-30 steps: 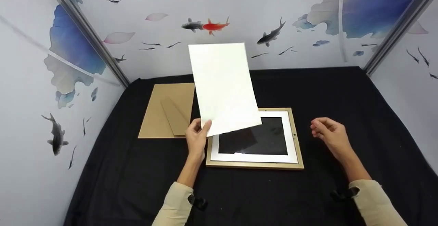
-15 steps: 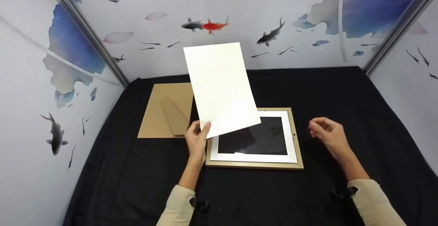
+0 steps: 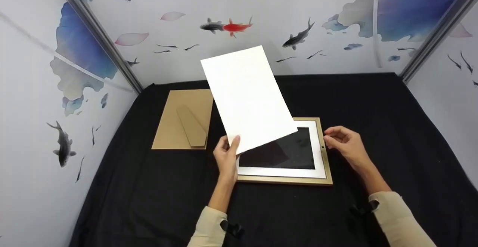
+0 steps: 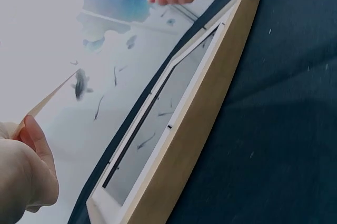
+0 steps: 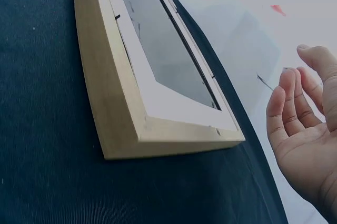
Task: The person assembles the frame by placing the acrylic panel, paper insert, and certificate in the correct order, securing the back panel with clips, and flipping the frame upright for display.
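A white rectangular sheet (image 3: pixel 250 97) is held up in my left hand (image 3: pixel 226 159), pinched between thumb and fingers at its lower left corner. It tilts over the far left part of a wooden picture frame (image 3: pixel 285 181), hiding some of it. Inside that frame, which lies face down or up flat on the cloth, sits a white mat (image 3: pixel 319 153) around a dark glossy pane (image 3: pixel 298 157). Beside the frame's right edge hovers my right hand (image 3: pixel 345 146), fingers loosely curved and holding nothing. The right wrist view shows this hand (image 5: pixel 305 129) with bare fingertips.
Left of the frame lies a brown backing board (image 3: pixel 166 127) with a stand leg (image 3: pixel 192 131) on it. Black cloth (image 3: pixel 157 194) covers the table. White printed panels (image 3: pixel 336 0) enclose the back and sides, joined by metal posts (image 3: pixel 101 34).
My left hand has shifted right with the sheet, which leans more and covers the frame's left side. My right hand has come left, closer to the frame's right edge.
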`<control>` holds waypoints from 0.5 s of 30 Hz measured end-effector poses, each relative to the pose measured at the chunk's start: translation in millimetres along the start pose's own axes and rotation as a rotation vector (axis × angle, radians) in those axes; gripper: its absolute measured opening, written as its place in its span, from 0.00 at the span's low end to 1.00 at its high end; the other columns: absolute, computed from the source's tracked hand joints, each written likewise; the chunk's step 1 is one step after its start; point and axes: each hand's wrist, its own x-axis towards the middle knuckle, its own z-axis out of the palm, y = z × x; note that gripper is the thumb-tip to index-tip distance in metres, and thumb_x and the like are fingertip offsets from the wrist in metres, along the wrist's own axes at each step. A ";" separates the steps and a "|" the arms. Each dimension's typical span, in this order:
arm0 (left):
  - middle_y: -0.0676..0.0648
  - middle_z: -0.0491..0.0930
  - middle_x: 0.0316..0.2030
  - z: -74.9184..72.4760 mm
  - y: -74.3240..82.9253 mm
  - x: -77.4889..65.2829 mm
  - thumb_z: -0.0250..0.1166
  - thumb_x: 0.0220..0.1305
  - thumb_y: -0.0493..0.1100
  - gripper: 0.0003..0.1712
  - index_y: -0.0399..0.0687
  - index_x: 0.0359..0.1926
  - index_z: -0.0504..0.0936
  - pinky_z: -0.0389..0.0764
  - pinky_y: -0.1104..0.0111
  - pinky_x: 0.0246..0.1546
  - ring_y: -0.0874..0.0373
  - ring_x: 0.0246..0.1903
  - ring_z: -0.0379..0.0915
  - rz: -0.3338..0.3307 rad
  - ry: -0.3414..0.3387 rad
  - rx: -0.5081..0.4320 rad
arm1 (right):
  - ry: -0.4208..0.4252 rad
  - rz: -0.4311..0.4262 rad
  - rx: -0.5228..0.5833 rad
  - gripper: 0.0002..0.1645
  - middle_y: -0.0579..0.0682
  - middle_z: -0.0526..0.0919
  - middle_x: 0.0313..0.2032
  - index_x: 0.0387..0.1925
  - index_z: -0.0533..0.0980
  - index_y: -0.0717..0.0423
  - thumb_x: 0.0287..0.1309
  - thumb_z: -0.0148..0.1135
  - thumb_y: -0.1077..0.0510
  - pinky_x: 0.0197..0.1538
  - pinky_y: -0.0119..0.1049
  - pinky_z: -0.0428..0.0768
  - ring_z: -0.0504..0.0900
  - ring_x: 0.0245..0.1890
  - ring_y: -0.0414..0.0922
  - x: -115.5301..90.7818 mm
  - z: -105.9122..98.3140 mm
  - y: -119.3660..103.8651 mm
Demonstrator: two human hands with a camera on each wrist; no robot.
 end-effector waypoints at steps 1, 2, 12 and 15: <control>0.39 0.81 0.38 1.9 -1.2 -1.5 0.67 0.67 0.30 0.06 0.31 0.43 0.81 0.83 0.64 0.41 0.52 0.38 0.79 0.004 -0.003 0.000 | -0.008 -0.002 0.013 0.16 0.63 0.80 0.38 0.48 0.76 0.77 0.62 0.68 0.70 0.35 0.37 0.83 0.81 0.31 0.45 1.0 2.4 0.4; 0.39 0.81 0.39 4.0 -2.2 -3.0 0.67 0.67 0.30 0.07 0.31 0.44 0.81 0.83 0.64 0.42 0.52 0.39 0.79 0.007 -0.006 -0.003 | -0.016 -0.004 0.034 0.16 0.63 0.80 0.37 0.48 0.76 0.78 0.62 0.68 0.70 0.35 0.37 0.83 0.82 0.31 0.45 2.0 4.9 0.7; 0.36 0.79 0.45 27.1 -14.5 -19.8 0.65 0.70 0.32 0.12 0.30 0.52 0.79 0.85 0.60 0.41 0.48 0.43 0.80 -0.035 0.007 -0.101 | -0.091 -0.008 0.221 0.26 0.74 0.76 0.51 0.60 0.69 0.78 0.62 0.65 0.74 0.41 0.41 0.85 0.86 0.43 0.56 9.9 38.1 3.6; 0.37 0.79 0.43 36.6 -19.4 -24.7 0.65 0.69 0.32 0.11 0.30 0.50 0.79 0.85 0.60 0.40 0.48 0.43 0.80 -0.042 0.027 -0.126 | -0.101 0.015 0.285 0.30 0.78 0.69 0.56 0.65 0.67 0.74 0.63 0.64 0.74 0.44 0.43 0.85 0.82 0.49 0.64 11.3 51.6 3.1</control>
